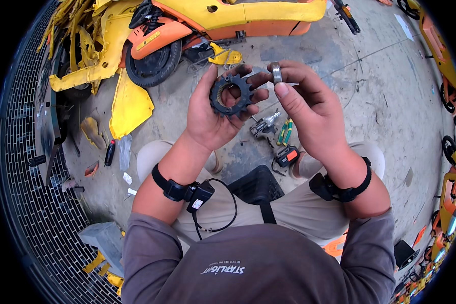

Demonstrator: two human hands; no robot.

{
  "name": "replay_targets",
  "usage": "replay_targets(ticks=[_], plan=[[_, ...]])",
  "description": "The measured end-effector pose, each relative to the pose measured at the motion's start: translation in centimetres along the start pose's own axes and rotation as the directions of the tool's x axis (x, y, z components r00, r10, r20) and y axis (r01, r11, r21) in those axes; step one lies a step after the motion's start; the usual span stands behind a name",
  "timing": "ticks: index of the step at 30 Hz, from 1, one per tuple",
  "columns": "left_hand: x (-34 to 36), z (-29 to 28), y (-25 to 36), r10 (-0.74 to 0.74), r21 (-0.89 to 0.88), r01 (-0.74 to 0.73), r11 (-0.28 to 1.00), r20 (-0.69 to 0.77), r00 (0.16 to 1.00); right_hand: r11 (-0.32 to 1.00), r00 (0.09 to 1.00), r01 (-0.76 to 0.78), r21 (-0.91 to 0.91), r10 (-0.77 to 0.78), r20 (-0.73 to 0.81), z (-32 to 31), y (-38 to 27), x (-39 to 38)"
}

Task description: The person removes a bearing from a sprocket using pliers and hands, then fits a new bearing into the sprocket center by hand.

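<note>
A black toothed sprocket (216, 104) with a wide round hole rests in my left hand (207, 119), palm up, the fingers curling behind and around it. Just to its right, my right hand (311, 109) pinches a small shiny metal ring (276, 72), perhaps a bearing, between thumb and forefinger. The ring is held upright and apart from the sprocket. Below the hands, on the concrete floor, lie a cordless power tool (264, 125) with a black and orange battery (287, 156) and green-and-yellow-handled pliers (285, 133).
Yellow and orange scooter body parts (238, 17) with a black wheel (154, 63) lie ahead. A yellow panel (129, 106) and a black-handled screwdriver (110, 153) are to the left. Scooters (448, 200) line the right side. A grey block (102, 242) sits lower left.
</note>
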State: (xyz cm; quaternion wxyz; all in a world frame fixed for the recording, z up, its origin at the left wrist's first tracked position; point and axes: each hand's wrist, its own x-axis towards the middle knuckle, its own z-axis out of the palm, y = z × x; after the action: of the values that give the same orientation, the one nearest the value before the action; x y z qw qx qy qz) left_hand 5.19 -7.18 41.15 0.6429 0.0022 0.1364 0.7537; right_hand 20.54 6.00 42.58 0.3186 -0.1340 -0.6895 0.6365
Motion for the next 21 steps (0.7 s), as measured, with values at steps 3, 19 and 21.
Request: replay_targets(ticks=[3, 19, 21], plan=[[-0.1, -0.2, 0.0, -0.024, -0.044, 0.026, 0.999, 0.034, 0.999, 0.998, 0.999, -0.053, 0.038, 0.053, 0.007, 0.0, -0.6, 0.0], [-0.1, -0.9, -0.2, -0.036, 0.044, 0.033, 0.998, 0.063, 0.997, 0.768, 0.834, -0.527, 0.365, 0.550, 0.045, -1.1, -0.5, 1.2], [-0.2, -0.9, -0.1, -0.032, 0.060, 0.029, 0.998, 0.051, 0.998, 0.757, 0.849, -0.508, 0.412, 0.522, 0.088, -1.2, -0.6, 1.2]])
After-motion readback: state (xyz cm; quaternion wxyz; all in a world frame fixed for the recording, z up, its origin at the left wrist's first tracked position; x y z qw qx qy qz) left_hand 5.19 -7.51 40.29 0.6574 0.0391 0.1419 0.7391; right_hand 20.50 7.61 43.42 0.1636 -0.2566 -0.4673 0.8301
